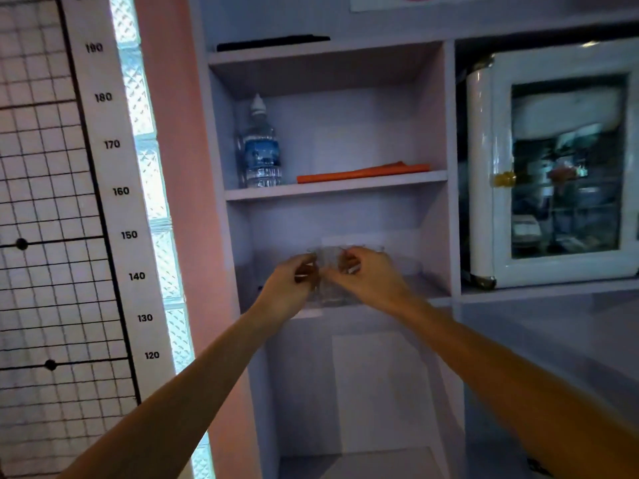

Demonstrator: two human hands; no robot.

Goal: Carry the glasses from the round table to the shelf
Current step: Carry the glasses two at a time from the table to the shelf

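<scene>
Both of my hands reach into the middle compartment of a pale lilac shelf unit (435, 236). My left hand (287, 292) grips one clear glass (316, 292) from the left. My right hand (370, 281) grips another clear glass (345, 271) from the right. The two glasses sit side by side, touching or nearly so, just above the shelf board (428, 288). Their bases are blurred, so I cannot tell whether they rest on the board. The round table is out of view.
One shelf up stand a water bottle (261, 150) and a flat orange item (363, 171). A white glass-door mini fridge (553, 167) fills the right bay. A height chart (117, 191) and wire grid (45, 167) hang on the left wall.
</scene>
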